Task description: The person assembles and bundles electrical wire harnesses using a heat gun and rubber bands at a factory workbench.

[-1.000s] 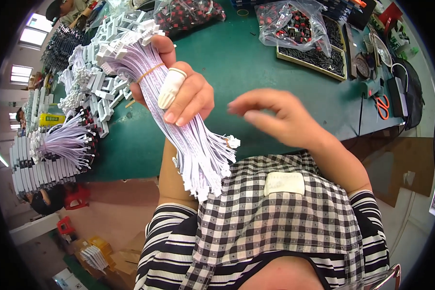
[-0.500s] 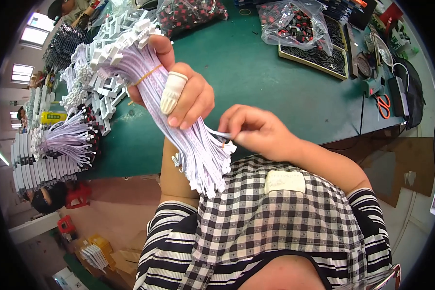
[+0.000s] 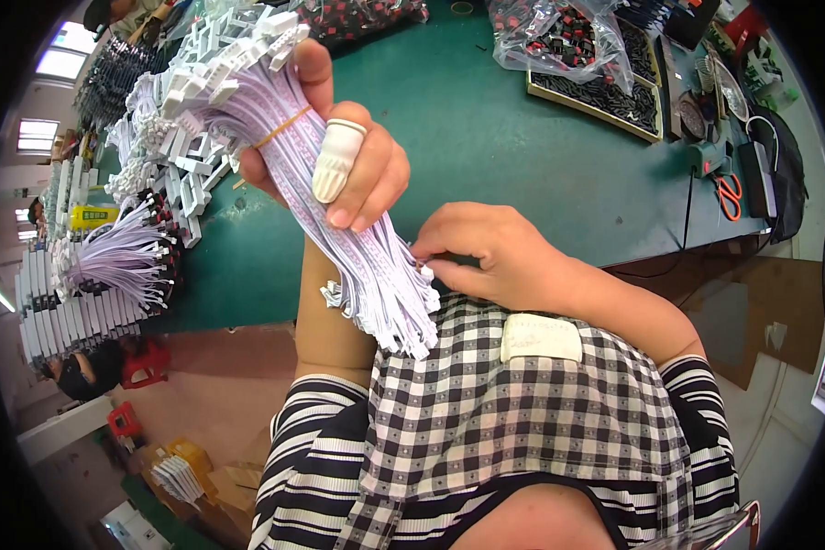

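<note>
A thick bundle of flat white cables [image 3: 293,170] is wrapped in my left hand [image 3: 362,170], tilted with its upper end to the left. White plug connectors [image 3: 234,69] crowd that upper end, and an orange rubber band [image 3: 284,126] circles the cables just below them. One finger of this hand wears a white finger cot [image 3: 340,160]. Lower down, the loose cable ends [image 3: 403,316] fan out over my apron. My right hand [image 3: 495,252] pinches at the right edge of these loose ends, fingertips against a cable; the tips are partly hidden.
More white connectors [image 3: 188,174] and a second cable bundle [image 3: 124,257] lie on the left of the green table [image 3: 522,165]. Bags of red and black parts [image 3: 573,41] and a tray of black pieces [image 3: 605,105] stand at the back. Orange-handled scissors [image 3: 729,195] lie at right.
My left hand and the bundle have risen slightly. My right fingertips have come in against the bundle's edge, where a single cable stretched to them before.
</note>
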### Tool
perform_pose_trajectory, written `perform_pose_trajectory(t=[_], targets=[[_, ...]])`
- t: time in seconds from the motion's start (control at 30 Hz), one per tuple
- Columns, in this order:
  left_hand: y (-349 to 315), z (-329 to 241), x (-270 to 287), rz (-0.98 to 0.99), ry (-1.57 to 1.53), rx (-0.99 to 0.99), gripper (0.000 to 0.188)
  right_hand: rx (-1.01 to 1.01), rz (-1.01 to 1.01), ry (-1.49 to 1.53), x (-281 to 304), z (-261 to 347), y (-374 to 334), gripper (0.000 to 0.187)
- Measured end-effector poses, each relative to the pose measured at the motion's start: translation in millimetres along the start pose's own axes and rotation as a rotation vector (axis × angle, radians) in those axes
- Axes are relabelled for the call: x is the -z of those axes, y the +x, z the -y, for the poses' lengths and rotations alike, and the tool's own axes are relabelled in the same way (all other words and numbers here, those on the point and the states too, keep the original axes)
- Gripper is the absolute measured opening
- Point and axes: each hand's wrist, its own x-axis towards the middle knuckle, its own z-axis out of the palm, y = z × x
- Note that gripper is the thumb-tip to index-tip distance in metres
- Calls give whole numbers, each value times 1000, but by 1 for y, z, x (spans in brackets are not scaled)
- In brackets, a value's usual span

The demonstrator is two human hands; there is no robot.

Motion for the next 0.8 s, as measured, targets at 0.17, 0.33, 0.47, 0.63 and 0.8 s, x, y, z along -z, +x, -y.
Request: perform_pose_trajectory(t=[0.17, 0.33, 0.47, 0.63, 0.8], targets=[[5, 16, -9, -167, -77, 31, 68, -174, 114, 347, 0, -8, 0, 12], [8, 17, -21, -252, -220, -73, 63, -83, -374, 1109, 17, -19, -2, 4], [6, 17, -23, -233, -194, -63, 62, -70, -564, 1338, 50, -29, -3, 6], [0, -5, -10, -180, 141, -147, 73, -205, -542, 895, 42, -25, -20, 6], [-4, -32, -7, -185, 320, -214, 72, -187, -100, 226, 36, 0, -28, 4]])
